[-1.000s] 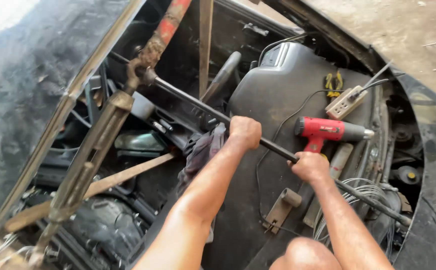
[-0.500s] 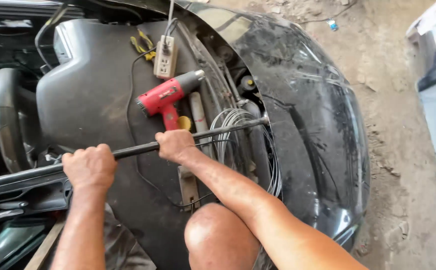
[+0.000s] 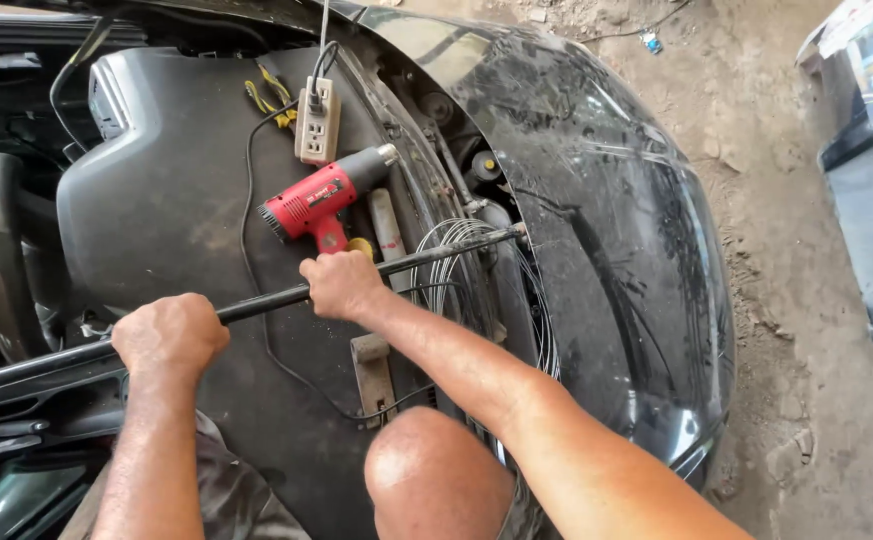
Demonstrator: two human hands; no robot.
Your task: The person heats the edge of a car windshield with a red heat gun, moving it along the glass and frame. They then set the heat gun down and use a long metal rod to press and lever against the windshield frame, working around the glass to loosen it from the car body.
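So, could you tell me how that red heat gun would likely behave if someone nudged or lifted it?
The heat gun lies on its side on the dashboard, handle splayed out, so it would probably slide rather than roll. Its cord trails in loops and may drag or snag. It looks chunky and rigid, likely moderately heavy for its size.

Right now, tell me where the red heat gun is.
In the head view the red heat gun lies on the dark panel, just above the right hand gripping the long black rod, below the beige power strip.
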